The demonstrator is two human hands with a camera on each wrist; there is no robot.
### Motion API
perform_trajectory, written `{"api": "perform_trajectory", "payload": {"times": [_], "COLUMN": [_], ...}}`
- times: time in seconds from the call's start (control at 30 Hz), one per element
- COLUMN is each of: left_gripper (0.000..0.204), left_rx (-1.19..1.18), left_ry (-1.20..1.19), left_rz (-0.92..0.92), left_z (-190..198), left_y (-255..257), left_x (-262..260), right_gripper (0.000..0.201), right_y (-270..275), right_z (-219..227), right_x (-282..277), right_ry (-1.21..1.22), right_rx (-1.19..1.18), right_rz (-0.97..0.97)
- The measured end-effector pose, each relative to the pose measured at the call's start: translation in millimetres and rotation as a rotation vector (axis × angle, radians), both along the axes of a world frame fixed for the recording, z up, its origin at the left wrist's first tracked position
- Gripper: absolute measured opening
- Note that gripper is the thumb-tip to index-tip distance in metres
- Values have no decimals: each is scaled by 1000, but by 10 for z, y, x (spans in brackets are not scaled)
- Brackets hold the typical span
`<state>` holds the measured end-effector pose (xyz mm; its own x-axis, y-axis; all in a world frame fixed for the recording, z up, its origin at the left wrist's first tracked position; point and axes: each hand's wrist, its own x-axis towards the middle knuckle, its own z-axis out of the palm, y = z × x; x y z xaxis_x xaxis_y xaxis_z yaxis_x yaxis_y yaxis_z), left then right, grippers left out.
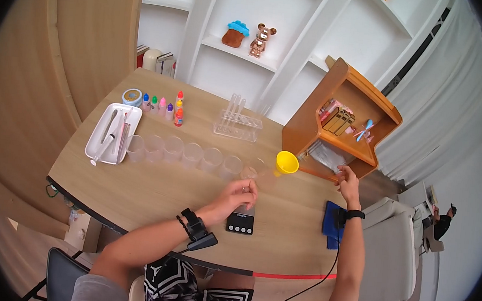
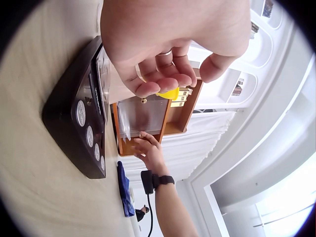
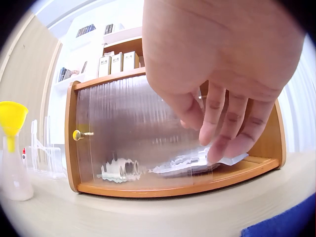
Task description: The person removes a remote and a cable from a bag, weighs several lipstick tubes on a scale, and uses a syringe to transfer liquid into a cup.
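1. Scale (image 1: 240, 225) on the bench (image 1: 290, 245), nearest the body. Left hand (image 1: 235, 199) just over its far end, fingers loosely bent, nothing in them. Flat, rigid; best taken by its sides.
2. Blue cloth (image 1: 332, 222) near the right wrist. Soft, folds easily.
3. Right hand (image 1: 349, 184) at the cabinet's uncovered end, fingers bent and apart, no grip visible. Fingertips overlap the packet in the right wrist view; contact can't be told.
4. Clear plastic packet (image 3: 236, 159) lies low in the cabinet (image 3: 148, 190), partly behind the ribbed clear panel (image 3: 133, 113). Contents unclear through the ribbing. Probably light, limp, a bit slippery. Best hold: pinch the near edge, thumb against fingers; loose film could snag on the panel edge.
5. Panel looks thin and stiff, maybe brittle; its knob (image 3: 76, 135) is the safer hold.
6. Yellow funnel (image 1: 287, 162) sits upright in the flask (image 3: 17, 175), left of the cabinet. Light, top-heavy, likely tips if bumped; steady the flask body.
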<state>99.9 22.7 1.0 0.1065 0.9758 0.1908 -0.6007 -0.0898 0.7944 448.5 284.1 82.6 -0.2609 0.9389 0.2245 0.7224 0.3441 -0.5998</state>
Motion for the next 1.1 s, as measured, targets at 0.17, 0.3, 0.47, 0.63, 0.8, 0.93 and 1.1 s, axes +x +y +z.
{"api": "perform_trajectory", "payload": {"times": [0.17, 0.3, 0.47, 0.63, 0.8, 0.93, 1.1], "left_gripper": [6, 5, 9, 10, 7, 6, 4], "left_rx": [-17, -21, -16, -15, 16, 3, 4], "left_ry": [3, 4, 16, 4, 12, 12, 23], "left_rz": [-7, -10, 5, 4, -36, -39, -32], "left_z": [-16, -11, -20, -80, -57, -71, -87], "left_y": [8, 11, 15, 40, 48, 43, 69], "left_x": [3, 8, 27, 44, 19, 23, 4], "right_gripper": [34, 42, 57, 52, 37, 20, 13], "right_y": [139, 316, 432, 398, -98, -1023, -1138], "right_z": [15, -44, -132, -241, -354, -222, -546], "right_x": [218, 483, 748, 719, 142, -739, -1020], "right_ry": [-42, -3, 142, 175, 340, 648, 828], "right_rx": [-24, -51, -64, 80, 106, -328, -577], "right_rz": [-119, -249, -343, -391, -224, 34, 211]}}
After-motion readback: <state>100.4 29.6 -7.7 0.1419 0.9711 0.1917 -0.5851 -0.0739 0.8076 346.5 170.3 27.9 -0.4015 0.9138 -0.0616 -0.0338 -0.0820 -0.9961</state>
